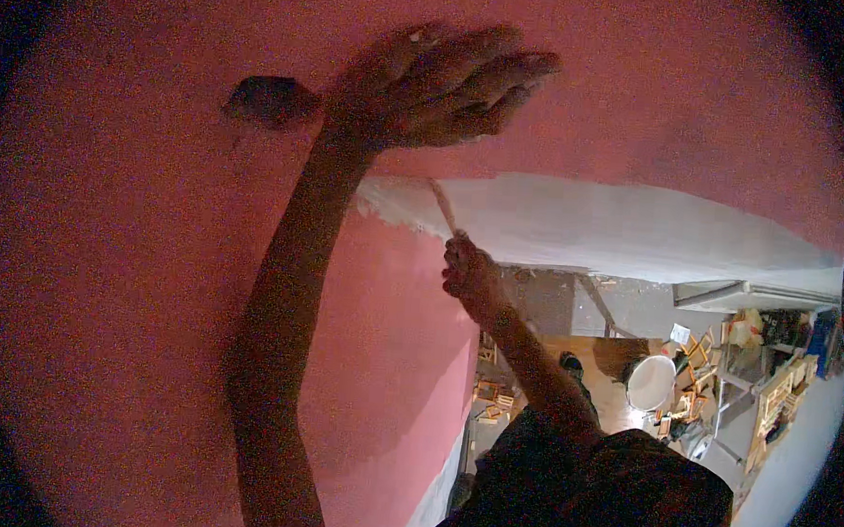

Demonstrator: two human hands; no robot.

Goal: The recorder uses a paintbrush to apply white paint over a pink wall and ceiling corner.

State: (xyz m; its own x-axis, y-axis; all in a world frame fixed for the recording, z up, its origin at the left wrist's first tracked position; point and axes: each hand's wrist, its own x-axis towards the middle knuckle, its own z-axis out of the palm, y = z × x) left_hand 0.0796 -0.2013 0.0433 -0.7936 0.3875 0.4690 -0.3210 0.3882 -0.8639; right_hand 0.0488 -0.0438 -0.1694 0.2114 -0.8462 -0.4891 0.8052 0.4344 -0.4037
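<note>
My left hand is raised against the pink wall, its fingers stretched out and holding nothing. Beneath it, my right hand is closed around a thin tool seen nearly edge-on, which looks like a putty knife. The tool's tip touches the left part of a whitish band that runs rightward across the pink surface. This band has a ragged, streaky left end. Beside my left wrist, a dark patch shows on the wall; whether it is a hole or a shadow I cannot make out.
Down on the wooden floor stands a white bucket, with several scattered wooden pieces beside it. Farther right are a slatted wooden frame, bags and a blue object. My dark shoe shows below.
</note>
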